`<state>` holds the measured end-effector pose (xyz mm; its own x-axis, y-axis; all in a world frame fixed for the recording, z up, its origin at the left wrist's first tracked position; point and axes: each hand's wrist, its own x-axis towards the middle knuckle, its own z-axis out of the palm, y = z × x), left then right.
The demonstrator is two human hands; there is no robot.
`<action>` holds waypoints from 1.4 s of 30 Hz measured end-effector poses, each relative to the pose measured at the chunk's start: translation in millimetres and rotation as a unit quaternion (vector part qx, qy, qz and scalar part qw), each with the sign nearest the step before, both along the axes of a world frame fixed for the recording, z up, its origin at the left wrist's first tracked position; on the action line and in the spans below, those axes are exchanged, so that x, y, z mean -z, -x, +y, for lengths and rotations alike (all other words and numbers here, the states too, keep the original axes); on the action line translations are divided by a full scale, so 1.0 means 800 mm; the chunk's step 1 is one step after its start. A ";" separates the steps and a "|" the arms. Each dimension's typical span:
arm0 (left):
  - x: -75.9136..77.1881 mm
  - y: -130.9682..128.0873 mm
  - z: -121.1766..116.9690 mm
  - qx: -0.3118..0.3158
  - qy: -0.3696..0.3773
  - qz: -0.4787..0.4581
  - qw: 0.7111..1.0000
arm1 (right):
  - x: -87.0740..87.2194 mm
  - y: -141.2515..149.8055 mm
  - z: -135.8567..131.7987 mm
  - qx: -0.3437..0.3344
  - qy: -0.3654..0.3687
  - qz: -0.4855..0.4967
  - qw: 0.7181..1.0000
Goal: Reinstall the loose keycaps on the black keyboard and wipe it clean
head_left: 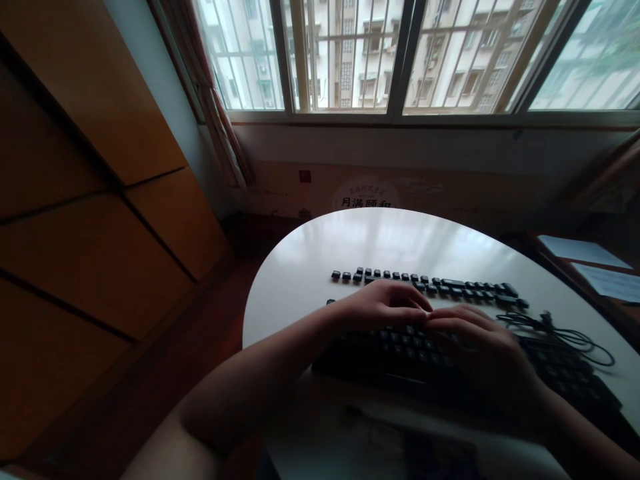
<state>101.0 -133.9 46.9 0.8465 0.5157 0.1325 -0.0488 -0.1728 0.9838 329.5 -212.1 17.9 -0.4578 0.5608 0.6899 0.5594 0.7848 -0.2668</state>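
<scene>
A black keyboard (395, 360) lies on the white table in front of me, with keys seated on it. My left hand (387, 303) reaches over its back edge, fingers bent and drawn together. My right hand (483, 337) is above the keyboard's middle and right part, its fingers curled inward. The fingertips of both hands meet over the keyboard. Anything pinched between them is too small or hidden to make out. Behind the hands, loose black keycaps (405, 277) are lined up in rows, partly covered by my left hand.
The white round-edged table (295, 267) stands before a barred window (345, 60). A coiled black cable (575, 340) lies at the right. Dark blurred items (435, 453) are near the front edge. Papers (585, 250) rest on a surface at far right; a wooden cabinet (90, 267) is left.
</scene>
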 end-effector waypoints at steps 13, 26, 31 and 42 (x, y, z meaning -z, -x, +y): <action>-0.007 0.063 0.069 -0.449 -0.386 0.101 0.799 | -0.030 0.093 -0.001 -0.077 0.050 -0.103 0.990; 0.031 0.094 0.117 -0.580 -0.368 0.204 0.697 | 0.018 0.138 -0.010 -0.116 0.040 -0.074 0.990; 0.032 0.094 0.115 -0.579 -0.347 0.203 0.709 | 0.020 0.138 -0.010 -0.112 0.040 -0.060 0.991; 0.035 0.093 0.112 -0.573 -0.325 0.206 0.724 | 0.012 0.142 -0.010 -0.079 0.026 -0.071 0.994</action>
<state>26.3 -44.3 18.7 -0.0517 0.8522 0.5207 0.7667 -0.3002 0.5675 216.0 -220.1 7.9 -0.6338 0.5070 0.5841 0.4646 0.8533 -0.2366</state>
